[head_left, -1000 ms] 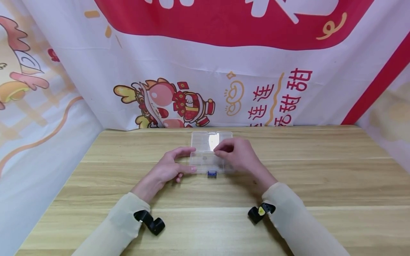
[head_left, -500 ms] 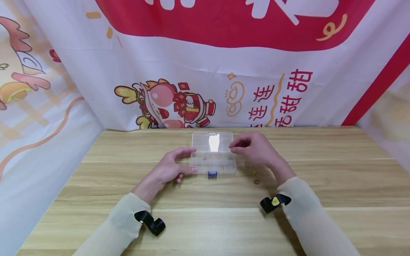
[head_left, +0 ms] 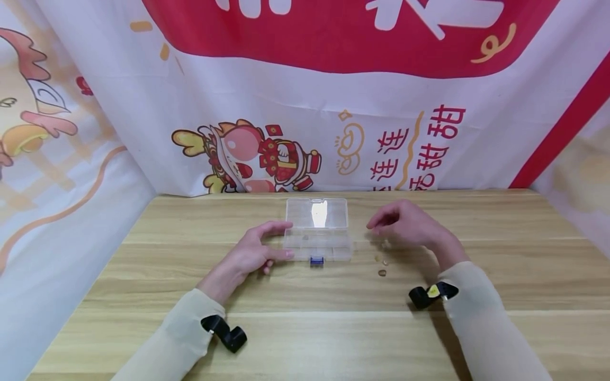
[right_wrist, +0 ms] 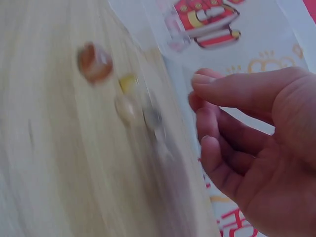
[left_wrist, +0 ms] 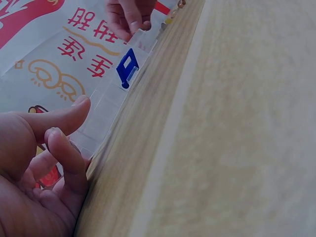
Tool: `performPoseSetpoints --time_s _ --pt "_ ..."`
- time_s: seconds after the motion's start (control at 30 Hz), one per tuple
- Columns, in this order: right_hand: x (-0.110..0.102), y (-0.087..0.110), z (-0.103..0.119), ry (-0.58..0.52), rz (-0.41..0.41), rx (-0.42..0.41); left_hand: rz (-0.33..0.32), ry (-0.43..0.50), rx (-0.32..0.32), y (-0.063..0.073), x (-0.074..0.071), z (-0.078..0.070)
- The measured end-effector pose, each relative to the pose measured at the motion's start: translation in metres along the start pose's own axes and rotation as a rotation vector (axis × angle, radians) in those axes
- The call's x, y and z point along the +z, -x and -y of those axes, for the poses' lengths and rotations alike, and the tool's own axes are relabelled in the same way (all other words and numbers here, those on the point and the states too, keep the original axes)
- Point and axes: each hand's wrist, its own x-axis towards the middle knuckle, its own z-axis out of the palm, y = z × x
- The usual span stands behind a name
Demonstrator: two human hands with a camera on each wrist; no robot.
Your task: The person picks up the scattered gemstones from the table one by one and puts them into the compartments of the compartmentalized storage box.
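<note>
A clear plastic compartment box (head_left: pixel 333 255) stands on the wooden table with its lid (head_left: pixel 297 211) raised behind it and a blue latch (head_left: pixel 316 261) at the front. A small greyish piece (head_left: pixel 305 238) lies in a back-left compartment. My left hand (head_left: pixel 248 250) holds the box's left end between thumb and forefinger. To the right of the box, my right hand (head_left: pixel 405 225) is over the table, fingers loosely bent with nothing visible between them. Below it lie several small polished-looking stones: a reddish-brown one (right_wrist: pixel 95 63), a yellow one (right_wrist: pixel 129 83), a pale one (right_wrist: pixel 127 108) and a dark grey one (right_wrist: pixel 152 117).
The wood-grain table (head_left: pixel 305 338) runs back to a printed cloth (head_left: pixel 305 95) hanging along its far edge. Another cloth (head_left: pixel 62 211) hangs at the left side. Black wrist cameras sit on both sleeves.
My right hand has moved from above the box's compartments off to the right, uncovering the stones on the table. The left hand stays at the box's left end.
</note>
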Motion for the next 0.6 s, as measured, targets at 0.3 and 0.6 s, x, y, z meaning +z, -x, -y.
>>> performPoseSetpoints --time_s 0.3,0.6 --pt "-0.01 0.003 -0.024 -0.062 0.113 0.037 -0.012 0.006 -0.003 0.0 0.001 -0.001" --pt "-0.014 0.006 -0.033 -0.109 0.169 0.061 -0.006 -0.002 0.013 0.0 0.002 0.001"
